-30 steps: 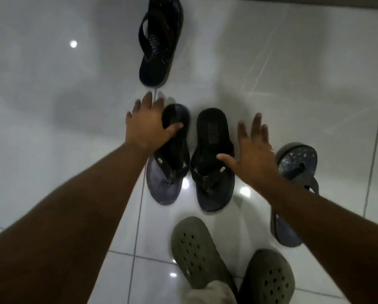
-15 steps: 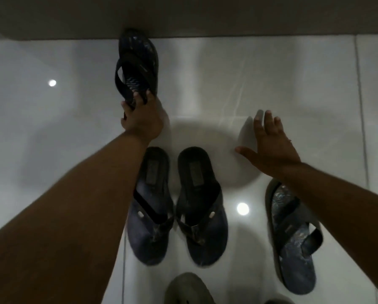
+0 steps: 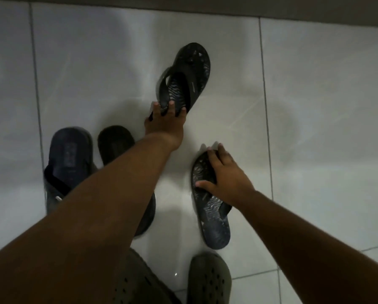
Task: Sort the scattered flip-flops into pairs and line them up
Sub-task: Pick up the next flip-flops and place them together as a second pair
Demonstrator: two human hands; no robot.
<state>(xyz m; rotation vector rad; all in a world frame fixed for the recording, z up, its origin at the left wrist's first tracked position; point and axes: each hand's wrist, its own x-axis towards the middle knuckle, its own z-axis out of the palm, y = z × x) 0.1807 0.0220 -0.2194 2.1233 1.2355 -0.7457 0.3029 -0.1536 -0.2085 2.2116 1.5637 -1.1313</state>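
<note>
1. The dark rubber flip-flop with a wavy pale pattern on its footbed (image 3: 184, 77) lies tilted on the glossy white tiled floor (image 3: 315, 106), its heel end under the left hand (image 3: 165, 121), whose fingertips curl over the heel edge and strap in a grasp.
2. Its match, a second wavy-patterned dark flip-flop (image 3: 212, 207), lies nearer the person and to the right of the first. The right hand (image 3: 224, 178) rests on its upper half, fingers spread and thumb pressed on the footbed; whether it grips or only pins the flip-flop I cannot tell.
3. To the left of the first flip-flop and nearer the person, a navy flip-flop with a plain footbed (image 3: 65, 170) and a black one beside it (image 3: 115, 143) lie side by side, touching or nearly so, partly hidden by the left forearm.
4. The step in hand looks like bringing the patterned pair together. It would go best by drawing the first flip-flop down beside its match, turning it so both toes point the same way, and levelling the heels with the navy pair.
5. A stamped block shows on the navy footbed, but it is unreadable.
6. Nearest the person are olive perforated clogs (image 3: 209, 279).
</note>
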